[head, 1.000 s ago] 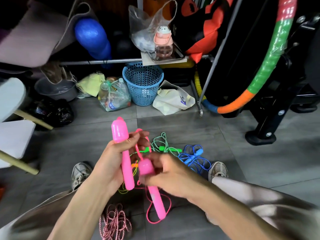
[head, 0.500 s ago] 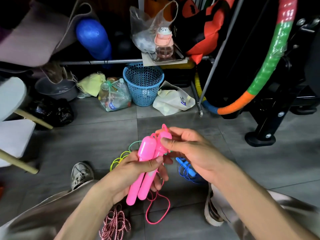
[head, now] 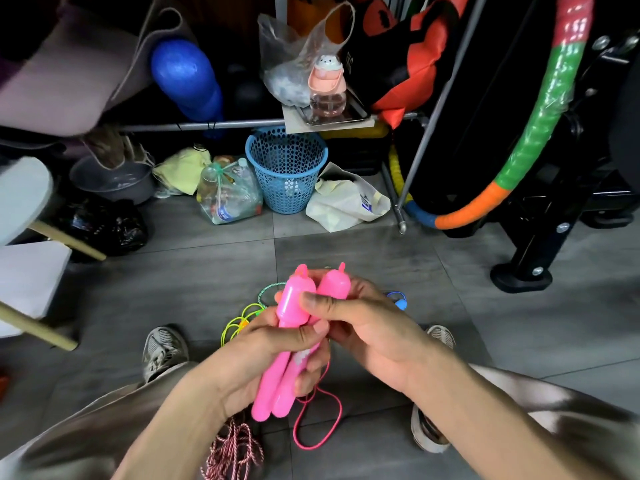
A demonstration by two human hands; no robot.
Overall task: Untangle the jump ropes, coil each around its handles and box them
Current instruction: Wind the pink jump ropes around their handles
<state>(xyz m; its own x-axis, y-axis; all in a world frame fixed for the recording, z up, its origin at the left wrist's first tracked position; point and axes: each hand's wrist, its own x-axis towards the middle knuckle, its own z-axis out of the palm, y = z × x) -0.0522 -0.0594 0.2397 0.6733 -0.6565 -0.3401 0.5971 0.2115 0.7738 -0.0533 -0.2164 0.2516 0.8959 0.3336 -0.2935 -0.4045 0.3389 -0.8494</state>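
1. Here, we hold the two pink handles [head: 294,344] side by side over the grey floor [head: 398,265], domed caps up and away from us, slim ends pointing down toward our lap.

2. Our left hand [head: 263,362] wraps the pair around the middle, fingers curled behind and thumb across the front; our right hand [head: 377,337] pinches the caps, thumb pressed on the nearer one and fingers round the far one.

3. The long axis of the pair runs nearly upright in our view, leaning slightly left at the bottom; the pink cord [head: 323,427] hangs from the grip in a loose loop below and to the right of the slim ends.

4. We judge that the coming wrap turns on that relation: the cord lies below the handles on the right hand's side, so the right hand is the nearer one to take it up and wind it across the axis while the left keeps the pair together.

5. The handles look glossy, hard plastic, each with a small tab at the top; the cord is thin, smooth and uncoiled.

6. Other ropes wait on the floor: a yellow-green one [head: 239,323] just behind the left hand, a blue one [head: 398,301] past the right, a red-and-white twisted one [head: 235,452] near our left knee.

7. No box shows in this view.
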